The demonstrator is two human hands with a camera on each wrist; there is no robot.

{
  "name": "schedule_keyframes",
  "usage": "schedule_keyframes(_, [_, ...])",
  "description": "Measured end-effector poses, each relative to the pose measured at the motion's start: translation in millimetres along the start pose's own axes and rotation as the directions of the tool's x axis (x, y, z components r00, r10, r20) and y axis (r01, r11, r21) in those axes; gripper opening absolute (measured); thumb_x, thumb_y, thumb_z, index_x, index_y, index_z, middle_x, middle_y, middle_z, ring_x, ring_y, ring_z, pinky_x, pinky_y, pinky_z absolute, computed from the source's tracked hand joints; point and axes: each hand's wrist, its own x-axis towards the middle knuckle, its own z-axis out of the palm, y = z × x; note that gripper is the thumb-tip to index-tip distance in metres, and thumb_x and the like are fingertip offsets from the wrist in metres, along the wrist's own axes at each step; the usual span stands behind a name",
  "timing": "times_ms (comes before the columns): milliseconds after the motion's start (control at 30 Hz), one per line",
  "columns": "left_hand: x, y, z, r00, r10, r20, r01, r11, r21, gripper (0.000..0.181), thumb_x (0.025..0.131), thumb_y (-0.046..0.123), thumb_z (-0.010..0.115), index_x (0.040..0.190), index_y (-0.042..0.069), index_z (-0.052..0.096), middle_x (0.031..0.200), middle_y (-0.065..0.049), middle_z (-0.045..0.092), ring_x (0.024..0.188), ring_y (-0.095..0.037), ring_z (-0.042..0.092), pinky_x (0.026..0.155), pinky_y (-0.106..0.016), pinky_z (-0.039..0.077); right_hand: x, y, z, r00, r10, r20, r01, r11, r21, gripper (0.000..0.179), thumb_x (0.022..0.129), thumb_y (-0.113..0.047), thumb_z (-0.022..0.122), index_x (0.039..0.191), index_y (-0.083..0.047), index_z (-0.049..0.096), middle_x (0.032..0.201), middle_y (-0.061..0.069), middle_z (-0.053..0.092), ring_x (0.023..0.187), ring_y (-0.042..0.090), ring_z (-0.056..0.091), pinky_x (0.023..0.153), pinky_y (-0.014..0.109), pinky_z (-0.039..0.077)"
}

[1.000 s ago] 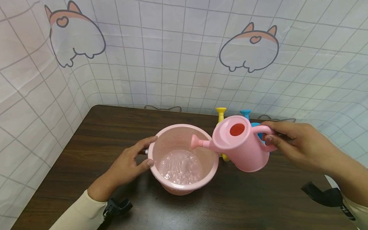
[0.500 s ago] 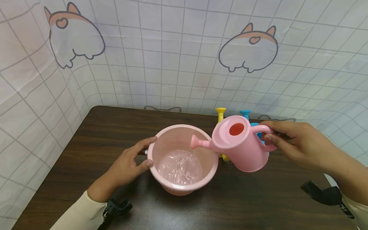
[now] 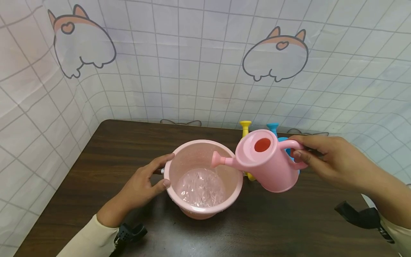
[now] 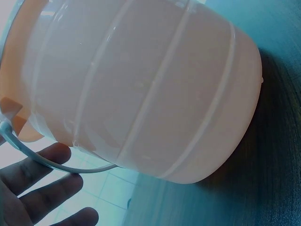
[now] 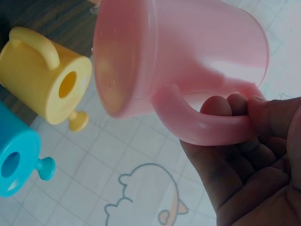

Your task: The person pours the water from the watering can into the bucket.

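A pink watering can point(image 3: 268, 167), tilted toward the left, hangs in the air with its sprinkler head point(image 3: 218, 159) over the pink bucket point(image 3: 205, 211). My right hand point(image 3: 337, 162) grips the can by its handle; in the right wrist view the fingers point(image 5: 225, 106) go through the handle loop. Rippling water point(image 3: 201, 187) covers the bucket's bottom. No separate stream from the sprinkler can be made out. My left hand point(image 3: 141, 184) rests thumb and fingertip on the bucket's left rim. In the left wrist view, its other fingers point(image 4: 51, 197) extend loosely beside the thin bail handle point(image 4: 70, 168).
Behind the pink can stand a yellow watering can point(image 5: 51, 80) and a blue watering can point(image 5: 16, 146), mostly hidden in the head view. All this is on a dark wooden table point(image 3: 122, 142). A white grid-patterned curtain point(image 3: 192, 71) hangs along its back and sides.
The water's ripples differ slightly from frame to frame. Both hands, the pink can and the bucket keep their places; the head view has shifted a little.
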Motion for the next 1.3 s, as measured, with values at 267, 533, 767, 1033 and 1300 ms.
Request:
schedule_keyframes(267, [0.3,0.2,0.7,1.000,0.003,-0.001,-0.003,1.000,0.000,0.066,0.097,0.032,0.068,0.157,0.028,0.040,0.138,-0.003,0.062,0.112,-0.021,0.066,0.092,-0.062,0.051,0.2,-0.6,0.0,1.000,0.003,0.000,-0.003,1.000,-0.012,0.050,0.082,0.017,0.074,0.126,-0.006,0.070,0.106,-0.002,0.072,0.079,0.005,0.071,0.071,0.015,0.054])
schedule_keyframes(533, [0.9,-0.3,0.5,1.000,0.014,-0.001,-0.014,1.000,0.006,0.064,0.099,0.037,0.067,0.157,0.026,0.041,0.138,-0.004,0.062,0.111,-0.022,0.067,0.091,-0.060,0.052,1.7,-0.9,0.2,1.000,-0.012,-0.005,0.012,1.000,-0.004,0.049,0.082,0.017,0.074,0.124,-0.007,0.071,0.107,-0.001,0.072,0.078,0.005,0.070,0.070,0.016,0.055])
schedule_keyframes(767, [0.9,1.1,0.6,1.000,-0.009,0.002,0.009,1.000,0.002,0.068,0.096,0.030,0.070,0.157,0.029,0.040,0.139,-0.003,0.061,0.113,-0.021,0.066,0.093,-0.061,0.051,2.5,-0.8,-0.2,1.000,-0.021,-0.006,0.021,1.000,-0.014,0.049,0.081,0.016,0.076,0.124,-0.006,0.071,0.102,-0.003,0.071,0.076,0.005,0.070,0.070,0.015,0.054])
schedule_keyframes(1033, [1.2,1.2,-0.1,1.000,-0.002,-0.002,0.002,1.000,0.012,0.065,0.098,0.036,0.068,0.157,0.027,0.041,0.138,-0.004,0.062,0.112,-0.023,0.066,0.092,-0.058,0.052,3.0,-0.6,-0.7,1.000,-0.021,0.000,0.021,1.000,-0.019,0.049,0.081,0.015,0.076,0.125,-0.005,0.070,0.100,-0.004,0.071,0.075,0.005,0.069,0.068,0.015,0.054])
schedule_keyframes(1300, [0.3,1.7,0.3,1.000,-0.008,-0.004,0.008,1.000,0.014,0.066,0.097,0.033,0.069,0.156,0.028,0.041,0.139,-0.004,0.062,0.111,-0.022,0.066,0.092,-0.056,0.053,3.1,-1.2,-0.6,1.000,-0.007,0.003,0.007,1.000,-0.025,0.050,0.081,0.014,0.077,0.126,-0.006,0.070,0.102,-0.004,0.072,0.076,0.005,0.070,0.068,0.015,0.054])
